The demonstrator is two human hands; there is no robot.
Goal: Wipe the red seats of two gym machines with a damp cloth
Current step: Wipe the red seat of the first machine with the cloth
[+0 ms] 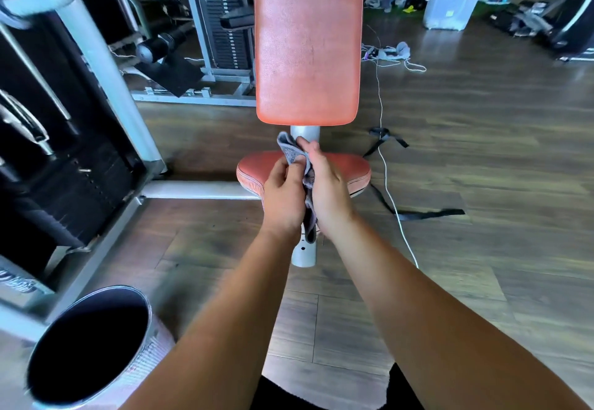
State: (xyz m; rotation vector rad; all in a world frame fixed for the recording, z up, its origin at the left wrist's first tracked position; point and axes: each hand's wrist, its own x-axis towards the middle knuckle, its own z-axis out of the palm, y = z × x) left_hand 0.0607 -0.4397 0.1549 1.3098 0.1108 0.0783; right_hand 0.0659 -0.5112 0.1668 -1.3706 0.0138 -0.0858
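Both hands grip a grey cloth (293,152) at a gym machine: the left hand (283,199) pinches its bunched upper part, the right hand (331,197) curls around it, and the tail hangs between the wrists. At far left stand a round open container (90,345) and a black weight stack (74,191). At centre, the red seat (254,170) lies beneath the hands, below the upright red backrest (307,40). To the right, a white cable (390,194) and a black strap (424,214) trail across the wooden floor (482,152).
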